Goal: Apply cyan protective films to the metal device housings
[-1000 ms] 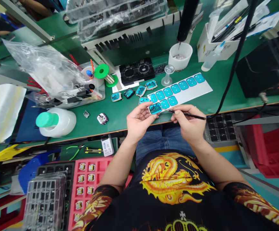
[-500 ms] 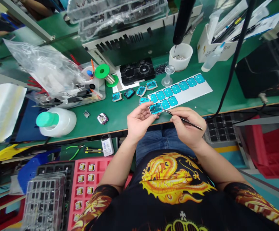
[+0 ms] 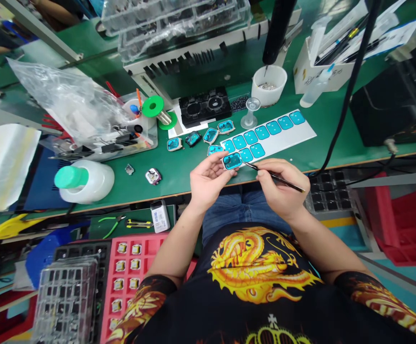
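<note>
My left hand (image 3: 207, 185) pinches a watch case (image 3: 232, 161) by its edges, a rounded rectangle with a blue film on the side facing up. In my right hand (image 3: 284, 190) is a pair of thin black tweezers (image 3: 278, 178), held like a pen, its tips close to the case's right edge; whether they touch it I cannot tell. Just beyond lies a white sheet (image 3: 290, 137) bearing rows of blue stickers. Several watch cases with blue faces, among them a black one (image 3: 193, 138), lie left of the sheet. Another case (image 3: 153, 176) shows bare inner parts.
Behind the sheet stand a clear plastic stand (image 3: 251, 114) and a white cup (image 3: 269, 85) of small parts. A solder spool (image 3: 153, 106) and a green-capped bottle (image 3: 89, 182) are on the left. A black cable (image 3: 349, 91) hangs at the right. Below is a red tray (image 3: 127, 275).
My right hand has shifted slightly right, drawing the tweezer tips from over the blue film to the case's edge. My left hand and the case stay almost still.
</note>
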### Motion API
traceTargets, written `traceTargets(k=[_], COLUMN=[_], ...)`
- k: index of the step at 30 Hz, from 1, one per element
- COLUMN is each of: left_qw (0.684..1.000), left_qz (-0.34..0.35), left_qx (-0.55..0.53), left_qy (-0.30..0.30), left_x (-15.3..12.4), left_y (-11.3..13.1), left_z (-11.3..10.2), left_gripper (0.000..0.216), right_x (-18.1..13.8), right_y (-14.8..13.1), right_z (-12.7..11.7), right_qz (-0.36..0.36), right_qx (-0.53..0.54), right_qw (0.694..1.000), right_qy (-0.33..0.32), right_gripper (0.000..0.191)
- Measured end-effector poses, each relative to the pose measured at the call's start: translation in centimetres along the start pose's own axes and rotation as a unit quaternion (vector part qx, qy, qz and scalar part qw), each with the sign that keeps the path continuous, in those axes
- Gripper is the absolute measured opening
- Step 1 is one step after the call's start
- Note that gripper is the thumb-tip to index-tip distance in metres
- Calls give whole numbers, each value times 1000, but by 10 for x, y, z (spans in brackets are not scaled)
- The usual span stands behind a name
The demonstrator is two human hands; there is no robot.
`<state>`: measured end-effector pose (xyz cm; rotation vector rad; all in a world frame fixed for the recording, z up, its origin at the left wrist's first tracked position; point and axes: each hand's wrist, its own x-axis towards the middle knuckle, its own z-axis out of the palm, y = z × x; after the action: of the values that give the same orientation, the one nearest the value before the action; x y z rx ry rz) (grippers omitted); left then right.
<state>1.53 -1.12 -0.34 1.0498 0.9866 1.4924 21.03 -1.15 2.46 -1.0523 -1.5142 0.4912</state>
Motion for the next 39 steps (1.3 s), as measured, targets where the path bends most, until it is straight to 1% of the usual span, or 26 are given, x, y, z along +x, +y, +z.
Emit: traceTargets(k=[8, 13, 22, 29, 35, 39], left_qw=[1000, 1000, 1000, 1000, 1000, 1000], left_qz=[-10, -18, -9, 5, 8, 8], left_qx=[-11, -5, 1, -1, 17, 23], left_qy=[5, 7, 3, 3, 2, 1], left_x=[1, 0, -1, -1, -1, -2], left_y=[1, 2, 1, 1, -1, -2], left_z=[1, 0, 1, 2, 0, -1], left_gripper=[47, 47, 46, 47, 48, 48], right_x=[3, 4, 3, 3, 2, 1], right_y=[4, 3, 3, 2, 2, 2], right_z=[2, 5, 6, 3, 0, -1], right_qz=[-44, -33, -50, -112, -134, -150], right_qx=[18, 7, -1, -22, -50, -66], right_qw=[999, 999, 999, 993, 989, 985], right_qy=[-12, -13, -12, -35, -45, -54], right_gripper=[16, 9, 13, 25, 24, 27])
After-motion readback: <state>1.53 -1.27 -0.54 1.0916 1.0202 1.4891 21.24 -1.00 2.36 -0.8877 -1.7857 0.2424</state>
